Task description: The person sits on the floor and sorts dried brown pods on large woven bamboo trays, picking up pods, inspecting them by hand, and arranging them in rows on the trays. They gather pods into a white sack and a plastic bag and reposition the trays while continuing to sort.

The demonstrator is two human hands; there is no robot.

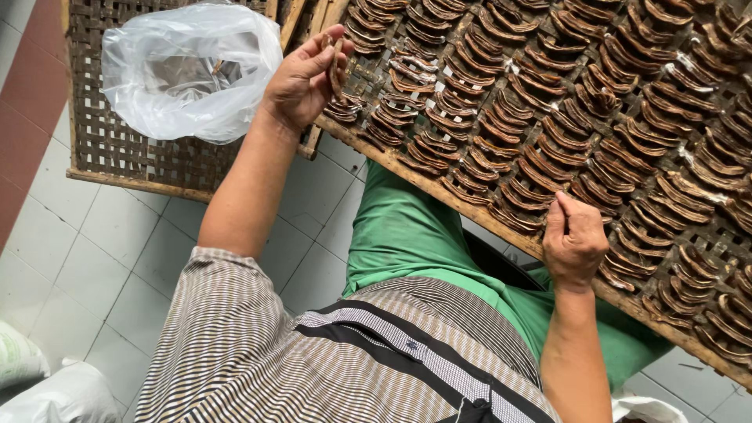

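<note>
Left of the woven drying tray point(439, 184), clear plastic bag point(192, 66) lying open on a second woven tray point(102, 149). Left hand point(301, 78) raised just above the drying tray's near-left corner, fingers point(329, 47) pinched round a small stack of brown curved dried strips point(338, 66). Further right, right hand point(576, 239) down on the tray's near edge, fingers curled onto another strip; actual grip not discernible. Best done by keeping the stack aligned and pinched firmly, lifting each strip cleanly without disturbing neighbouring rows point(627, 117).
</note>
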